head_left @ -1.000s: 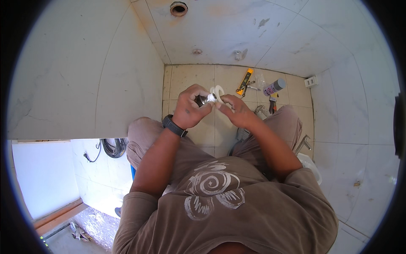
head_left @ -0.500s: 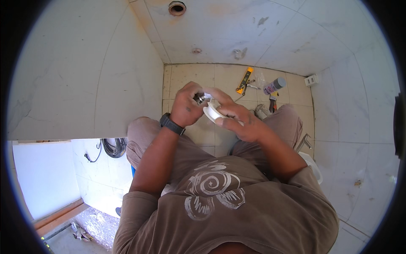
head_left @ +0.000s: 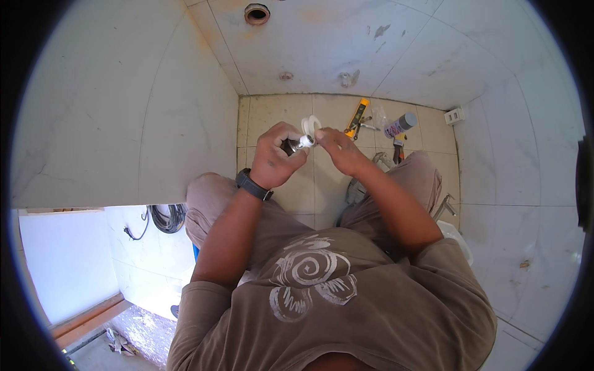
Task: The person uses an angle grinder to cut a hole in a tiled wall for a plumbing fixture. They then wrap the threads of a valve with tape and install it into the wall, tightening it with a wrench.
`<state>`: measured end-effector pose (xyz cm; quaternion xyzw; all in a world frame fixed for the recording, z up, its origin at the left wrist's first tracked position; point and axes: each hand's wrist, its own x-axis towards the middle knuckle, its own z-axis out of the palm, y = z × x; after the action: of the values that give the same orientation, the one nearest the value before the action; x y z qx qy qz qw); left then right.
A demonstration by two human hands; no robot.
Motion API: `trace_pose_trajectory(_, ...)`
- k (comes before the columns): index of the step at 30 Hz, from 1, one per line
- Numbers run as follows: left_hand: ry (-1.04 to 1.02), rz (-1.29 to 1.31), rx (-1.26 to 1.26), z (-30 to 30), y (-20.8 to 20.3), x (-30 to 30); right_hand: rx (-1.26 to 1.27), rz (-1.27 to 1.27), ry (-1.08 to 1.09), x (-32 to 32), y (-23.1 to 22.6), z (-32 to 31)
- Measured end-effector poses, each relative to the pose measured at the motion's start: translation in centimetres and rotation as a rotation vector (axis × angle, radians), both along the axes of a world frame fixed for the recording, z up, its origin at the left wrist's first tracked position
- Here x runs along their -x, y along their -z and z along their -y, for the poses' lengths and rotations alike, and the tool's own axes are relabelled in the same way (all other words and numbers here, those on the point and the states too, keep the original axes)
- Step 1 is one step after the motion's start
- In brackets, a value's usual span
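Note:
My left hand (head_left: 271, 159), with a dark watch at its wrist, is closed around a small shiny metal fitting. The fitting's end (head_left: 305, 141) is white, as if wrapped in thread seal tape, and points toward my right hand. Just beyond it a white spool of thread seal tape (head_left: 310, 125) stands on edge. The fingertips of my right hand (head_left: 341, 152) pinch the spool's right side, close against the wrapped end. Both hands are held up over the tiled floor between my knees.
On the floor ahead right lie a yellow spirit level (head_left: 357, 117), a spray can (head_left: 401, 125) and a dark-handled tool (head_left: 399, 152). A white socket box (head_left: 455, 117) sits by the right wall. The far wall has a round pipe hole (head_left: 257, 14). Coiled black cable (head_left: 167, 218) lies at left.
The tape spool has gone from inside my right hand's grasp to its fingertips, up beyond the fitting. My right hand has moved slightly left; my left hand keeps the fitting.

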<state>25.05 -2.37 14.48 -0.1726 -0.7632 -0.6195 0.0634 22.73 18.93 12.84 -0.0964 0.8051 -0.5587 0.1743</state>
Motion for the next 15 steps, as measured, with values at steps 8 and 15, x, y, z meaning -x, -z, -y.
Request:
trace_pose_trajectory(8,-0.062,0.045,-0.01,0.3,0.2,0.4,-0.301,-0.158,-0.234,-1.8,-1.7,-0.9)
trace_pose_trajectory(15,-0.064,0.005,0.008,0.6,0.5,0.8,0.05,-0.241,-0.317,-3.3,-4.6,-1.3)
